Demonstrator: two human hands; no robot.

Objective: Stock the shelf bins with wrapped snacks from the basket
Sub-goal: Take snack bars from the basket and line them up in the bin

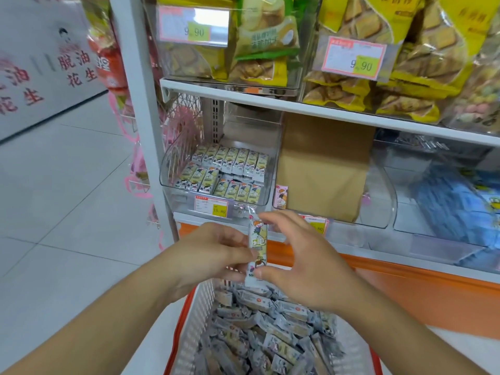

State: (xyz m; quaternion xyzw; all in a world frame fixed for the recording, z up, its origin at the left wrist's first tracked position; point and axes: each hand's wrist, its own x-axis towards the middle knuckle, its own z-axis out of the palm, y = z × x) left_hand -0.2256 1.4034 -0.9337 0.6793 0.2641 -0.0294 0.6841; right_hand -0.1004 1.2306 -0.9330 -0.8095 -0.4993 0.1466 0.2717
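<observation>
A wrapped snack bar [257,247] with a cartoon figure stands upright between my two hands above the basket. My left hand [213,255] holds its lower left side with fingers and thumb. My right hand [300,263] pinches it from the right, index finger at its top and thumb at its bottom. Below, the white basket [196,315] with a red rim holds several wrapped snacks [270,334]. Straight ahead, a clear shelf bin [173,169] holds neat rows of the same yellow-green snacks [230,171].
A brown cardboard piece [324,169] stands in the neighbouring clear bin, with a pink snack [281,197] at its left. Blue packs [446,196] fill the bin on the right. Yellow biscuit bags [378,50] sit on the upper shelf. Tiled floor [67,185] lies to the left.
</observation>
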